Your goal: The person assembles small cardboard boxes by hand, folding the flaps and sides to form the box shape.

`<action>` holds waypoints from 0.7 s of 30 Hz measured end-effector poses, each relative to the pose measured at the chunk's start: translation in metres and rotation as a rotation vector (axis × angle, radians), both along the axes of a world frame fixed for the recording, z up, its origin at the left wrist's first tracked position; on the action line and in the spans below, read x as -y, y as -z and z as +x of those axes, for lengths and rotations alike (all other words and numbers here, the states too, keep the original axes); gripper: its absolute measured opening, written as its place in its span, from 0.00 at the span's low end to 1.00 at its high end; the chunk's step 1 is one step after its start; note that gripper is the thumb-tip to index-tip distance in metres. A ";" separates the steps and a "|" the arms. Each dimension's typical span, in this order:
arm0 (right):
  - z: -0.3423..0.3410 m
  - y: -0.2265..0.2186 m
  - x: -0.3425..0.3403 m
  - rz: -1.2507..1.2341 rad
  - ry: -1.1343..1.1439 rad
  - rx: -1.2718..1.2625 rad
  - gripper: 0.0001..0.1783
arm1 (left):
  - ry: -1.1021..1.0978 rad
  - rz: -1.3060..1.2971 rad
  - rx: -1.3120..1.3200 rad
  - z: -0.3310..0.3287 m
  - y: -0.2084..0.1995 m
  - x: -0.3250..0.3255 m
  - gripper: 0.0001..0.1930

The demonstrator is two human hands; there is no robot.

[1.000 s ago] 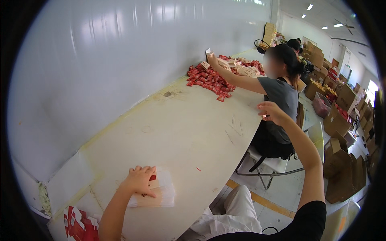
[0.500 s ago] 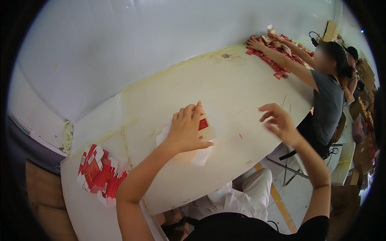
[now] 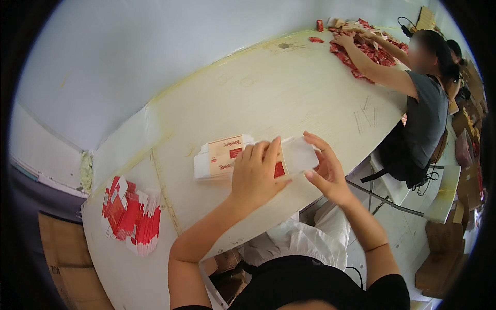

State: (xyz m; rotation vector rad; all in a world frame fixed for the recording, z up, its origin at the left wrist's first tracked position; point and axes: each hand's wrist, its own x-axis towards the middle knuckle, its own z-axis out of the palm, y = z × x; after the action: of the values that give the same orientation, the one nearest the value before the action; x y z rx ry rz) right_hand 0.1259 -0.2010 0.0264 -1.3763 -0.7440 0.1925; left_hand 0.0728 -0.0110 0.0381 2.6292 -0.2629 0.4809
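Observation:
My left hand [image 3: 257, 173] is closed over a small cream and red carton [image 3: 279, 168], its fingers across the top and its thumb on the near side. A white open end flap [image 3: 299, 154] sticks out of the carton to the right. My right hand [image 3: 329, 173] curves around that flap, fingertips at its far corner and thumb at its near corner. Left of my left hand, flat cream cartons [image 3: 221, 156] with white flaps and red print lie on the table, partly hidden by that hand.
Fanned red and white flat cartons [image 3: 132, 214] lie on the left of the white table [image 3: 206, 108]. At the far right a co-worker [image 3: 428, 113] reaches into a heap of red packets [image 3: 372, 54]. Brown cardboard [image 3: 72, 258] stands at the left edge; a stool [image 3: 442, 194] is at right.
My right hand has come left and down to the carton's white flap. My left hand has shifted right, uncovering the flat cartons. The co-worker's hands have moved over the packets.

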 end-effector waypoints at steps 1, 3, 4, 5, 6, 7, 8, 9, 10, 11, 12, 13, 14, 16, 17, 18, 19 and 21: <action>-0.004 0.007 0.000 -0.015 0.104 0.012 0.33 | -0.009 0.025 0.048 -0.003 0.002 0.009 0.47; -0.013 0.020 -0.003 -0.038 0.291 0.026 0.33 | -0.011 0.005 0.147 -0.008 0.007 0.025 0.50; -0.019 0.021 -0.008 -0.032 0.381 0.103 0.33 | -0.009 -0.019 0.156 -0.010 0.007 0.033 0.51; -0.025 0.022 -0.009 0.018 0.377 0.036 0.34 | -0.007 -0.048 0.158 -0.011 0.008 0.040 0.52; -0.030 0.023 -0.009 0.068 0.371 -0.031 0.34 | 0.001 -0.123 0.159 -0.009 0.013 0.047 0.49; -0.032 0.023 -0.009 0.119 0.364 -0.098 0.35 | 0.028 -0.134 0.164 -0.006 0.016 0.049 0.46; -0.032 0.023 -0.007 0.090 0.339 -0.105 0.37 | 0.057 -0.145 0.163 -0.004 0.019 0.051 0.43; -0.032 0.021 -0.003 0.064 0.317 -0.133 0.37 | 0.084 -0.156 0.161 -0.002 0.022 0.053 0.39; -0.033 0.019 0.002 0.038 0.294 -0.161 0.38 | 0.101 -0.144 0.131 0.000 0.025 0.056 0.39; -0.033 0.019 0.005 0.014 0.266 -0.189 0.38 | 0.114 -0.130 0.103 0.000 0.028 0.058 0.38; -0.034 0.021 0.008 0.008 0.231 -0.195 0.38 | 0.128 -0.116 0.075 0.000 0.032 0.061 0.38; -0.035 0.022 0.011 0.003 0.195 -0.201 0.38 | 0.123 -0.146 0.074 -0.001 0.039 0.065 0.38; -0.035 0.022 0.013 -0.001 0.159 -0.199 0.38 | 0.119 -0.174 0.080 -0.001 0.048 0.070 0.39; -0.032 0.033 0.020 -0.200 0.113 -0.035 0.37 | 0.093 -0.197 0.109 -0.002 0.067 0.077 0.40; -0.032 0.038 0.024 -0.301 0.093 0.046 0.37 | 0.079 -0.195 0.129 -0.002 0.074 0.081 0.41; -0.035 0.036 0.024 -0.400 0.108 0.056 0.36 | 0.064 -0.194 0.148 -0.002 0.079 0.084 0.42; -0.036 0.040 0.027 -0.382 0.094 0.001 0.35 | 0.077 -0.210 0.120 -0.004 0.083 0.086 0.44; -0.033 0.047 0.036 -0.352 0.074 -0.103 0.34 | 0.110 -0.248 0.069 -0.004 0.077 0.092 0.47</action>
State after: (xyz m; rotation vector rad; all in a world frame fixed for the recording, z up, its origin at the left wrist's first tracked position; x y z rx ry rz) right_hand 0.0924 -0.2371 -0.0207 -1.7113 -0.5895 0.3458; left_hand 0.0686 -0.1031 -0.0385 2.3468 -0.3442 0.5317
